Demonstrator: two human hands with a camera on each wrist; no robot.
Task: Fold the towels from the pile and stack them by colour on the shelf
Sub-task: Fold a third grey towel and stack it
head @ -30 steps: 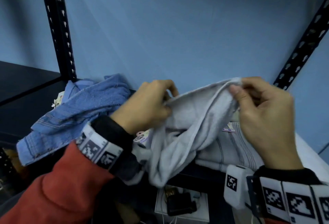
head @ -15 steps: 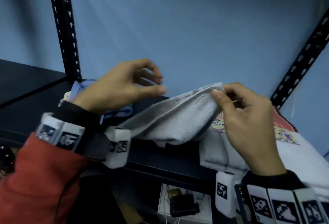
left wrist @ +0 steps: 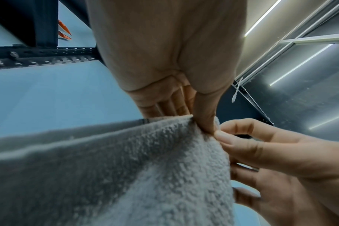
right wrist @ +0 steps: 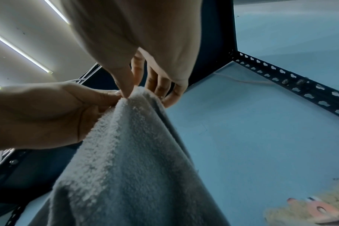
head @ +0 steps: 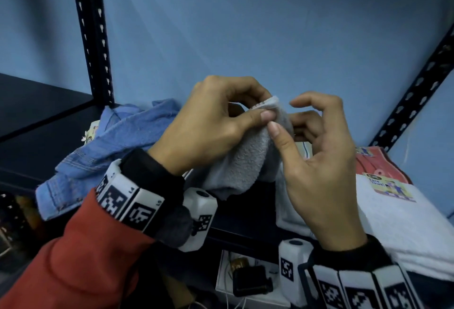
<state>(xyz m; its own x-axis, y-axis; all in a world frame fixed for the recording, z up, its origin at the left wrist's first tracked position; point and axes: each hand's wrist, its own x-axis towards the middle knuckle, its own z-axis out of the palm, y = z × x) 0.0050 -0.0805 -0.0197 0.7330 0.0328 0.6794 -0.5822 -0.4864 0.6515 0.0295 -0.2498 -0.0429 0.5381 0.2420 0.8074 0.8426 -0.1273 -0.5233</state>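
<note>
Folding is mid-way: the left hand (head: pixel 208 122) is pinching the top corner of the grey towel (head: pixel 243 161) between thumb and fingers, and the right hand (head: pixel 317 166) is touching the same corner with its thumb tip, fingers loosely curled and, as far as I can tell, not gripping. The towel is hanging bunched above the front edge of the shelf (head: pixel 44 151), so this one is judged unfolded so far. A crumpled blue towel (head: pixel 118 141) is lying at the left, overhanging the shelf edge, not yet folded. A folded white stack (head: pixel 383 225) is sitting at the right, with a red towel (head: pixel 378 163) behind it. Open room is lying between blue towel and white stack; the uprights (head: pixel 91 33) and wall are bounding the back.
</note>
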